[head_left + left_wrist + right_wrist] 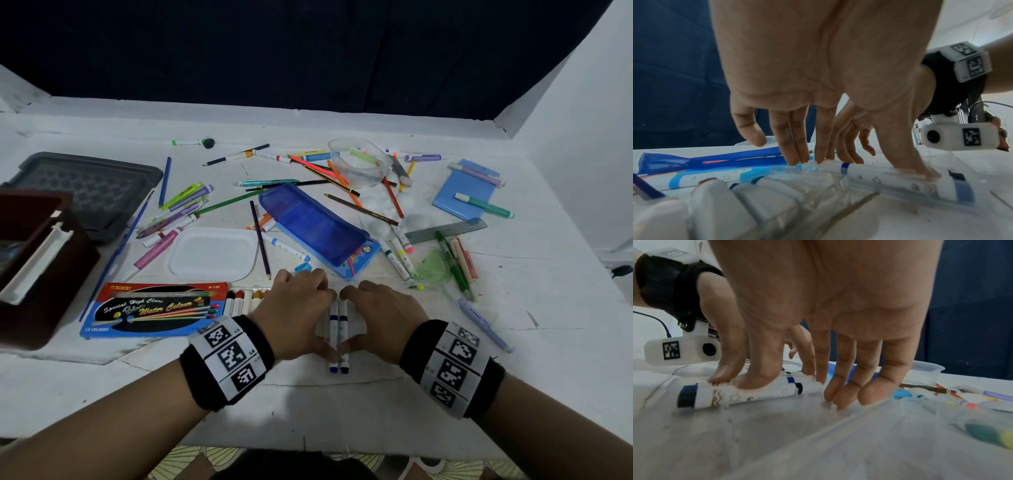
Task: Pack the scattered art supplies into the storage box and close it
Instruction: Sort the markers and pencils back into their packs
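Two white markers (334, 318) with blue and black caps lie side by side on the white table (342, 404), near its front edge. My left hand (298, 310) is against their left side and my right hand (380, 313) against their right side. In the left wrist view the left hand (818, 81) has straight fingers touching the far end of a marker (879, 174) and its thumb pressing on the near end. In the right wrist view the right hand (838, 305) presses thumb and forefinger onto the markers (748, 395). A dark brown storage box (37, 274) stands open at the left edge.
A grey lid (89, 192) lies behind the box. A watercolour pack (154, 308), a white lid (212, 253), a blue pencil case (315, 222) and a clear tub (361, 164) lie among several scattered pens and pencils. A blue pad (466, 192) and a ruler (445, 231) sit at the right.
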Motion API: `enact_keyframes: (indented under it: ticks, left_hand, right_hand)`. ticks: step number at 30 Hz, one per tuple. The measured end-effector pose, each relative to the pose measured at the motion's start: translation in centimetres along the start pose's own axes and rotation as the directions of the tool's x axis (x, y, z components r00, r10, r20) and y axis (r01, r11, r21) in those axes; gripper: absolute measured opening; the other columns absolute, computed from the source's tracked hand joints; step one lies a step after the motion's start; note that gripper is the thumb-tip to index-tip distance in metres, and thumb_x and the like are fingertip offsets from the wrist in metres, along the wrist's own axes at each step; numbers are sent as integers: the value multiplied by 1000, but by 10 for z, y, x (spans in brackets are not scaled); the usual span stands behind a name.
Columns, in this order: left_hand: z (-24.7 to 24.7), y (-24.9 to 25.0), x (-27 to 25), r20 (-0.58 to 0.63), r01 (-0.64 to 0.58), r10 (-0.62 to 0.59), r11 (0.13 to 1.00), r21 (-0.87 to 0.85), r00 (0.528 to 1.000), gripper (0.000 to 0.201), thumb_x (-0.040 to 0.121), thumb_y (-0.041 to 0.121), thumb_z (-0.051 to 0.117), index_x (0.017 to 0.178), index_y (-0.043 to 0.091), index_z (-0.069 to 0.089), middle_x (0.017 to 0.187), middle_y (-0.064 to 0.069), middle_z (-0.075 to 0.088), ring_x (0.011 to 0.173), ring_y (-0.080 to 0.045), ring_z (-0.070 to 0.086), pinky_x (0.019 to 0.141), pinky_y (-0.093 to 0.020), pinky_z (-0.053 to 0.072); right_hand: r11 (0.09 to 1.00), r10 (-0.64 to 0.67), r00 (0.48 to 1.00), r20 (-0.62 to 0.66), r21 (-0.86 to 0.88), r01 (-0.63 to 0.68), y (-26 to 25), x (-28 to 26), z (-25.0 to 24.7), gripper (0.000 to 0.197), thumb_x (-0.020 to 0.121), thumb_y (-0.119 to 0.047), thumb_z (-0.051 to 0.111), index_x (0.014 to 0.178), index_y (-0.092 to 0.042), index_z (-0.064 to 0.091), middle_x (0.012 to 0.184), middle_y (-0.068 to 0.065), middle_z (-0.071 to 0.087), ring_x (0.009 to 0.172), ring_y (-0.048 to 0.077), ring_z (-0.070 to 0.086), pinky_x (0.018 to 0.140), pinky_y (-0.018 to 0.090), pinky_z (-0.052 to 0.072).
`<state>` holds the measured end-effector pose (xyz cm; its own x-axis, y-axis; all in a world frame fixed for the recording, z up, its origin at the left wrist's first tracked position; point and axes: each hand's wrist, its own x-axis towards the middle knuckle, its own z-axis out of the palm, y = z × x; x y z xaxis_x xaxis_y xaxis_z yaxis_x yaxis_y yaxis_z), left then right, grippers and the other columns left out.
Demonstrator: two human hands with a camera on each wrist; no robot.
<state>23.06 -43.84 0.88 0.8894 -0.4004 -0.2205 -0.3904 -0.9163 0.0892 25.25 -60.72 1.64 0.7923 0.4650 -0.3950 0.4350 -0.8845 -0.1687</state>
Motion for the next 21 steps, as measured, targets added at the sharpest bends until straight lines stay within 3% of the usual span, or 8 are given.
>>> enact_keyframes:
  ticks: [5, 9, 13, 17, 21]
  left_hand:
    - [-1, -4, 4, 8, 17, -18, 999, 28, 1000, 87, 60, 90, 59, 123, 30, 61, 114, 5, 48, 108, -16, 43, 86, -39, 26]
    - [-3, -4, 2, 12, 2, -3, 999, 55, 1000, 87, 61, 89, 58, 127, 32, 59, 120, 7, 47, 115, -16, 39, 84, -41, 23]
    - [-7, -6, 1, 56, -1, -1, 999, 37, 998, 89, 63, 90, 55, 134, 36, 55, 126, 10, 46, 121, -15, 36, 90, -43, 24]
    - [-11, -8, 5, 71, -7, 7, 1000, -5, 997, 65, 79, 82, 48, 129, 41, 57, 122, 13, 49, 120, -11, 38, 92, -41, 23]
    - [-12, -17, 16, -55, -73, 67, 990, -121, 996, 38, 98, 54, 46, 132, 40, 56, 127, 11, 46, 123, -12, 43, 91, -34, 22]
  right_hand:
    - [998, -15, 1000, -25, -57, 14, 4, 0, 0, 84, 72, -71, 64, 141, -33, 37, 129, 0, 48, 121, 23, 44, 96, 40, 41]
    - [998, -45, 996, -76, -45, 42, 23, -4, -6, 71, 74, -77, 55, 134, -39, 46, 127, -3, 44, 119, 19, 38, 96, 43, 41]
    - [1000, -1, 990, -139, -13, -1, 59, -8, -12, 69, 82, -63, 61, 140, -34, 40, 139, -5, 44, 126, 16, 40, 104, 45, 41]
    - [999, 34, 993, -109, 10, -33, 82, -15, -5, 68, 84, -57, 64, 143, -33, 39, 140, -5, 48, 129, 17, 40, 108, 42, 38]
    - [999, 11, 993, -122, 47, -6, 89, -21, 3, 57, 86, -58, 60, 137, -36, 47, 139, -10, 50, 129, 15, 40, 107, 43, 39]
